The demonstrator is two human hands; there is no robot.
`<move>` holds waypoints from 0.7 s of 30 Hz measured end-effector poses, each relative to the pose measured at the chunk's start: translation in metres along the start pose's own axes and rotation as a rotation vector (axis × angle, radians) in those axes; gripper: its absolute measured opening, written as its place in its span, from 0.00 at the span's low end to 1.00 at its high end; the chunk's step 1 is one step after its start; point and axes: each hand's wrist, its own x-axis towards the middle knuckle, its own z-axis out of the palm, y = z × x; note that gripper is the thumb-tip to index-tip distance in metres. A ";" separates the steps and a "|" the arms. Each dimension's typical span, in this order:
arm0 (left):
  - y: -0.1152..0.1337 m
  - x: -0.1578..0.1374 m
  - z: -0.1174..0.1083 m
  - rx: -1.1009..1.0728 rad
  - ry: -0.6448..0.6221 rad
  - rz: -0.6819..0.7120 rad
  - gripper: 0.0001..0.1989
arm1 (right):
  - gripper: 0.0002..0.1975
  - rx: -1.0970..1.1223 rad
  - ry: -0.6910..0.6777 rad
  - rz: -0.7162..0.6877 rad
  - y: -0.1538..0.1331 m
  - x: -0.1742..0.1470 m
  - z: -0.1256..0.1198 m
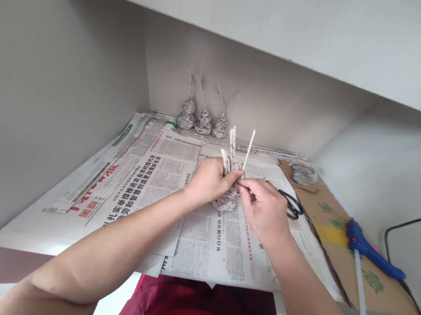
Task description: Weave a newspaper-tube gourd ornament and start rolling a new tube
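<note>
A small round piece woven from rolled newspaper strips [225, 203] rests low in front of me, over the newspaper. Around its upper part is wrapped my left hand [210, 179], closed, with the thumb pressing on top. Several rolled paper sticks [232, 142] poke upward out of the piece, and one thin stick [249, 148] leans apart on the right. My right hand [264, 205] is pinched against the weave's upper right side, near my left thumb. It seems to grip a paper strip there, mostly hidden by the fingers.
Newspaper sheets [142, 180] cover the table. Three woven gourd shapes [204, 123] and long paper sticks [257, 150] are at the back. Black-handled scissors [292, 206] lie beside my right hand. A blue glue gun [373, 253] with a cord lies on cardboard [335, 221]. A shelf [251, 9] overhangs.
</note>
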 end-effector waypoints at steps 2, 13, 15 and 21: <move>-0.002 0.000 0.001 0.010 0.008 0.015 0.22 | 0.08 -0.037 -0.070 -0.034 -0.001 0.000 -0.003; -0.002 -0.001 0.002 -0.023 -0.039 0.051 0.19 | 0.07 -0.085 -0.042 0.009 0.000 -0.001 -0.004; -0.002 -0.001 0.002 -0.022 -0.019 0.065 0.18 | 0.09 -0.144 -0.088 -0.028 -0.002 0.000 -0.006; -0.003 -0.002 0.004 -0.024 -0.004 0.075 0.17 | 0.08 -0.455 -0.265 -0.102 -0.016 0.005 -0.017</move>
